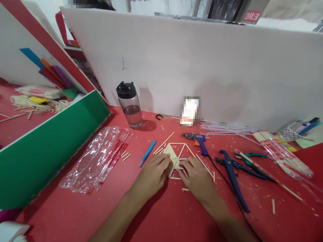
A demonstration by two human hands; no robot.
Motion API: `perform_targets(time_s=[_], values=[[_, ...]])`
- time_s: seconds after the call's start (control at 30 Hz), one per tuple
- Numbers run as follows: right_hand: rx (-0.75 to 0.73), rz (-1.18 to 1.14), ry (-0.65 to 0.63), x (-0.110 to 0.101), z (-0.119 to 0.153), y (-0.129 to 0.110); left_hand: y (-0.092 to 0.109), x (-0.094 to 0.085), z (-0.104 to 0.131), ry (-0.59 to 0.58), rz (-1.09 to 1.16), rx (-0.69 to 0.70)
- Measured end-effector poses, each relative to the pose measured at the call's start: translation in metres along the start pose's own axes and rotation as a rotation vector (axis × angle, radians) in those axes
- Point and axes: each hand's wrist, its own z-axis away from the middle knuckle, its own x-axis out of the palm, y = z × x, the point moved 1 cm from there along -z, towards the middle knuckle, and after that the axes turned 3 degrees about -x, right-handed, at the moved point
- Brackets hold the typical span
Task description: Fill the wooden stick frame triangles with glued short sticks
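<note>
A flat frame of pale wooden sticks point(182, 151) lies on the red table, its left part filled with a panel of sticks laid side by side point(172, 152). My left hand point(156, 168) is closed at the left edge of this frame, fingertips on the panel. From the right, my right hand point(197, 175) pinches near the frame's middle, close to the left fingertips. The exact spot under the fingertips is partly hidden. Left of the frame are a blue pen point(147, 154) and a few loose sticks.
A glue gun point(199, 140) lies behind my right hand, its cord running forward. Blue-handled cutters point(232, 174) and pliers are on the right. A water bottle point(130, 107) and phone point(189, 111) stand along the white board. Plastic wrappers point(93, 161) lie left by a green panel point(55, 148).
</note>
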Motion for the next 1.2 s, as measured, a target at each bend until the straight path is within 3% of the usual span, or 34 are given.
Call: perform_targets(time_s=[0.53, 0.83, 1.2], values=[[-0.015, 0.021, -0.027, -0.002, -0.002, 0.000, -0.001, -0.003, 0.001, -0.025, 0.023, 0.003], [-0.027, 0.001, 0.020, 0.002, 0.002, 0.004, -0.002, -0.006, 0.000, -0.054, 0.046, -0.007], [-0.056, -0.055, 0.030, -0.005, 0.014, 0.000, -0.022, -0.029, 0.003, -0.138, -0.152, 0.260]])
